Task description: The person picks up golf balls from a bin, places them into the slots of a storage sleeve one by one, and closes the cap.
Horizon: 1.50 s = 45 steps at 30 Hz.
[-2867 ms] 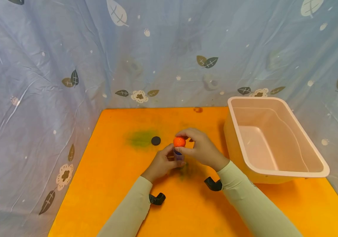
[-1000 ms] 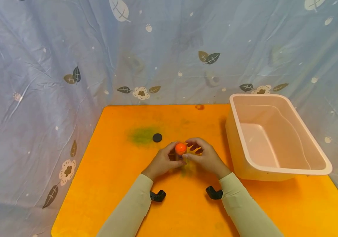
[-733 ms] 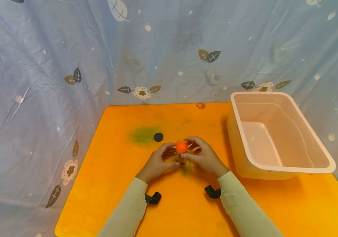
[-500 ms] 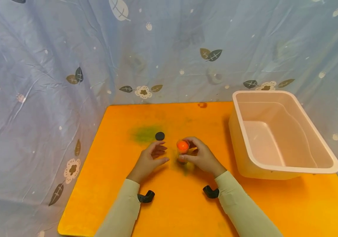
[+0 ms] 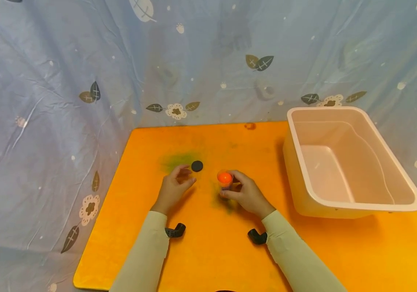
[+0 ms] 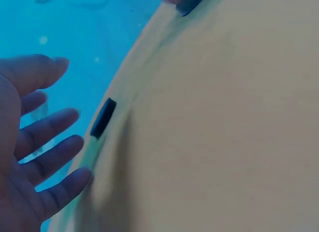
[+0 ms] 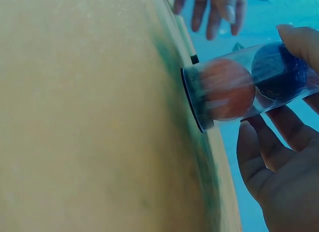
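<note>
My right hand (image 5: 246, 194) holds a clear plastic tube (image 7: 252, 72) between thumb and fingers. An orange ball (image 5: 224, 178) shows at its top in the head view. The right wrist view shows a reddish ball (image 7: 229, 90) by the tube's black end cap (image 7: 193, 100) and a dark blue ball (image 7: 279, 70) beside it. That cap is right at the table surface. To the left, my left hand (image 5: 173, 188) is spread with nothing in it, fingertips close to a flat black disc (image 5: 197, 166). In the left wrist view the disc (image 6: 103, 118) lies beyond the fingers.
A large pale pink tub (image 5: 301, 162) stands on the right of the orange table (image 5: 201, 251). Patterned blue curtains (image 5: 208, 40) hang behind and at the sides. Green stains mark the tabletop.
Earlier the right hand held the orange ball above the tube while the left hand gripped the tube. The ball is now in its top, and the left hand has let go and moved left towards the disc.
</note>
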Each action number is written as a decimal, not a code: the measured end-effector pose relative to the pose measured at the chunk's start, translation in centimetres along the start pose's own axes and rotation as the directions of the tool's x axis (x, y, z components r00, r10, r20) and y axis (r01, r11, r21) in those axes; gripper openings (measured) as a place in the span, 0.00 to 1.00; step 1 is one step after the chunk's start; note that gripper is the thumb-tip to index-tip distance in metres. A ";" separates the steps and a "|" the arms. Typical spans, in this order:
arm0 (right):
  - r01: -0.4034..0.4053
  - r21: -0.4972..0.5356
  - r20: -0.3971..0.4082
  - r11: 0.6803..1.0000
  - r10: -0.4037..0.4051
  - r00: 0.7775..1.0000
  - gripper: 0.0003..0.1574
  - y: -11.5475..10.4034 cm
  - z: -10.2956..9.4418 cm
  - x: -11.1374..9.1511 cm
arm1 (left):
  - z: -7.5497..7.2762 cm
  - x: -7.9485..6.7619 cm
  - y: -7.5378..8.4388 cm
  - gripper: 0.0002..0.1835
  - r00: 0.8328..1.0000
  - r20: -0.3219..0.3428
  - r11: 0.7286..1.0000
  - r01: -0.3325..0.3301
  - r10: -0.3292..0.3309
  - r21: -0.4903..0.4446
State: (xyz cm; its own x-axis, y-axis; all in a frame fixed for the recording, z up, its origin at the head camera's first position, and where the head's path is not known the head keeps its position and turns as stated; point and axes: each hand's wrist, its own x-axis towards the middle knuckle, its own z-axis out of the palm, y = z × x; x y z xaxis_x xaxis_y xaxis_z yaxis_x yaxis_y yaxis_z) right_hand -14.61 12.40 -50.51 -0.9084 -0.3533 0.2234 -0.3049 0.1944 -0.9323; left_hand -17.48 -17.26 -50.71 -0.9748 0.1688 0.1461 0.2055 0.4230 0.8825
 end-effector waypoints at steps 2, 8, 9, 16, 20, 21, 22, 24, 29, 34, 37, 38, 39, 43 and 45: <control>0.012 -0.004 -0.002 1.000 -0.012 1.000 0.33 0.0 0.0 0.1 | 0.0 0.9 0.4 0.30 1.000 0.006 1.000 -0.004 0.004 0.014; 0.026 -0.005 -0.005 1.000 -0.026 1.000 0.33 0.2 0.2 0.1 | -0.1 3.8 0.8 0.31 1.000 0.018 0.999 -0.009 0.009 0.040; 0.026 -0.003 -0.004 1.000 -0.026 1.000 0.33 0.2 0.3 0.1 | -0.1 4.2 0.6 0.32 1.000 0.022 0.998 -0.009 0.008 0.056; 0.008 0.002 0.015 1.000 -0.008 1.000 0.32 0.1 0.4 0.2 | 0.1 6.1 -1.2 0.32 0.998 0.070 0.987 -0.021 0.010 0.157; 0.005 0.008 0.017 1.000 -0.005 1.000 0.32 0.0 0.4 0.2 | 0.3 6.7 -2.1 0.31 0.996 0.094 0.982 -0.022 0.005 0.188; 0.005 0.010 0.017 1.000 -0.005 1.000 0.32 0.1 0.4 0.2 | 0.3 6.8 -2.3 0.30 0.995 0.098 0.980 -0.028 0.009 0.198; 0.006 0.013 0.017 1.000 -0.007 1.000 0.32 0.1 0.4 0.3 | 0.3 6.8 -2.4 0.29 0.995 0.101 0.977 -0.032 0.011 0.210; 0.007 0.021 0.018 1.000 -0.008 1.000 0.32 0.1 0.4 0.3 | 0.3 6.9 -2.5 0.28 0.995 0.101 0.973 -0.037 0.014 0.229; 0.001 0.034 0.021 0.999 -0.002 1.000 0.32 0.0 0.3 0.4 | 0.2 7.0 -2.3 0.28 0.994 0.106 0.969 -0.029 0.003 0.247; 0.008 0.033 0.013 0.999 -0.008 1.000 0.32 0.1 0.3 0.5 | 0.1 7.1 -1.3 0.29 0.992 0.122 0.978 -0.031 0.006 0.208; 0.027 0.034 0.002 0.999 -0.027 1.000 0.32 0.2 0.3 0.4 | 0.1 7.1 -0.6 0.29 0.993 0.113 0.988 -0.038 0.022 0.149; 0.032 0.028 -0.005 0.999 -0.032 0.999 0.32 0.2 0.3 0.4 | 0.1 7.1 -0.4 0.29 0.994 0.106 0.990 -0.048 0.035 0.129; 0.035 0.021 -0.012 0.999 -0.034 0.999 0.32 0.2 0.3 0.5 | 0.2 7.1 -0.1 0.29 0.994 0.098 0.992 -0.059 0.048 0.109; 0.034 -0.037 -0.033 0.999 -0.035 0.999 0.32 -0.1 0.1 0.6 | 0.5 6.8 1.4 0.28 0.993 0.064 0.994 -0.101 0.099 0.038; 0.034 -0.077 -0.035 0.996 -0.037 0.999 0.33 -0.4 -0.2 0.6 | 0.7 6.4 2.5 0.28 0.992 0.053 0.993 -0.118 0.118 0.006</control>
State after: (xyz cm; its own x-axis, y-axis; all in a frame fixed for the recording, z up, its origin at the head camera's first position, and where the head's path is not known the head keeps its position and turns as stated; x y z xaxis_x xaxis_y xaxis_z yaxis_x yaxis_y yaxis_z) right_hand -15.10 12.30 -49.91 -0.9059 -0.3283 0.2674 -0.3569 0.2524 -0.8994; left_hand -23.19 -14.52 -47.88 -0.9379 0.2641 0.2251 0.3197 0.4052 0.8565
